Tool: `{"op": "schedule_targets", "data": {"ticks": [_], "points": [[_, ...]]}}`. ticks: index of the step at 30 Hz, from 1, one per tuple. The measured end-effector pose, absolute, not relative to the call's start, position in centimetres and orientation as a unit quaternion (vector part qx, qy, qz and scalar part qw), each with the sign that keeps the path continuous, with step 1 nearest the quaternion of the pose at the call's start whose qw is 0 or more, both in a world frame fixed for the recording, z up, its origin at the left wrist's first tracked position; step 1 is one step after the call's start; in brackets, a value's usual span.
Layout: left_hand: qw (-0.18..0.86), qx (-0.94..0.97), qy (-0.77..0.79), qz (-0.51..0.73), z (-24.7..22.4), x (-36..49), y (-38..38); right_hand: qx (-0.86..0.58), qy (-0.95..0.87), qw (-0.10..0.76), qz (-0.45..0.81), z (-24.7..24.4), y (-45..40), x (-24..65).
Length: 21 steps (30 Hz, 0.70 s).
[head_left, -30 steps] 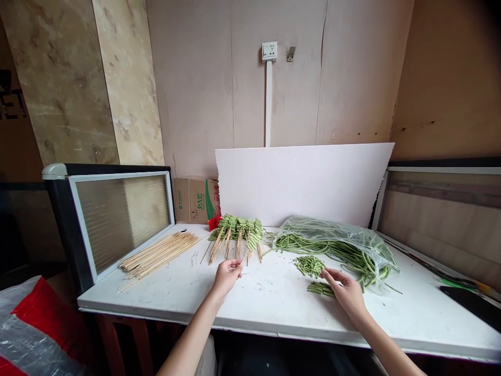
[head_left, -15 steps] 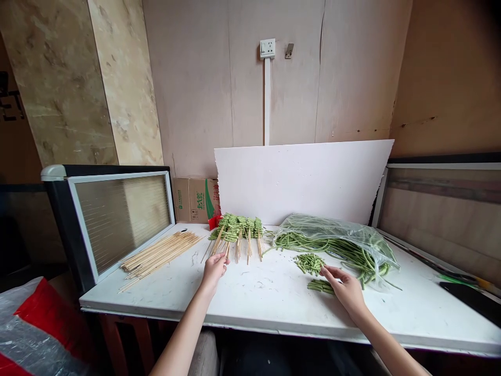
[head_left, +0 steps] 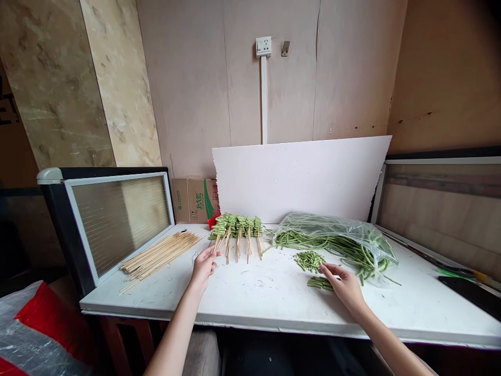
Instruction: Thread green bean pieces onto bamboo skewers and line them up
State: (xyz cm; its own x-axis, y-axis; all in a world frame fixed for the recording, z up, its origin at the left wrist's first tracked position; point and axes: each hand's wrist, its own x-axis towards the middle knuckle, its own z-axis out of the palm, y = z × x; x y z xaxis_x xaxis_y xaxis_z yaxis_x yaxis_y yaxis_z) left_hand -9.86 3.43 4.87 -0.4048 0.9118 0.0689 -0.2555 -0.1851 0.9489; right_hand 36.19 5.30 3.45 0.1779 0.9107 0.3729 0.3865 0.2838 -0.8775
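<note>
My left hand is at the left end of a row of skewered green bean pieces. Its thumb and fingers pinch the bare end of a bamboo skewer, close beside other skewer ends that point toward me. On the right, my right hand has its thumb and forefinger closed at the edge of a small heap of cut green bean pieces. Whatever lies between those fingertips is too small to make out. A short stack of cut bean lengths lies just below, partly behind that hand.
Loose bamboo skewers lie at the left of the white table. Long green beans spill from a clear plastic bag at the back right. A white board and a cardboard box stand behind. A dark flat object lies far right.
My left hand has moved slightly left along the skewer ends, and the skewer in it now lies at the row's left edge. My right hand has hardly moved. The view has shifted a little.
</note>
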Motion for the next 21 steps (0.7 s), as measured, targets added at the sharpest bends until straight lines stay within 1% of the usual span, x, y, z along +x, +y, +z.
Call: {"op": "schedule_targets", "data": {"ticks": [12, 21], "points": [[0.425, 0.300, 0.480, 0.706, 5.3, -10.9, 3.7, -0.548, -0.601, 0.530, 0.241, 3.3, 5.3, 36.3], [0.401, 0.289, 0.486, 0.721, 5.1, -10.8, 3.7, -0.546, -0.607, 0.525, 0.242, 3.5, 5.2, 36.0]]}}
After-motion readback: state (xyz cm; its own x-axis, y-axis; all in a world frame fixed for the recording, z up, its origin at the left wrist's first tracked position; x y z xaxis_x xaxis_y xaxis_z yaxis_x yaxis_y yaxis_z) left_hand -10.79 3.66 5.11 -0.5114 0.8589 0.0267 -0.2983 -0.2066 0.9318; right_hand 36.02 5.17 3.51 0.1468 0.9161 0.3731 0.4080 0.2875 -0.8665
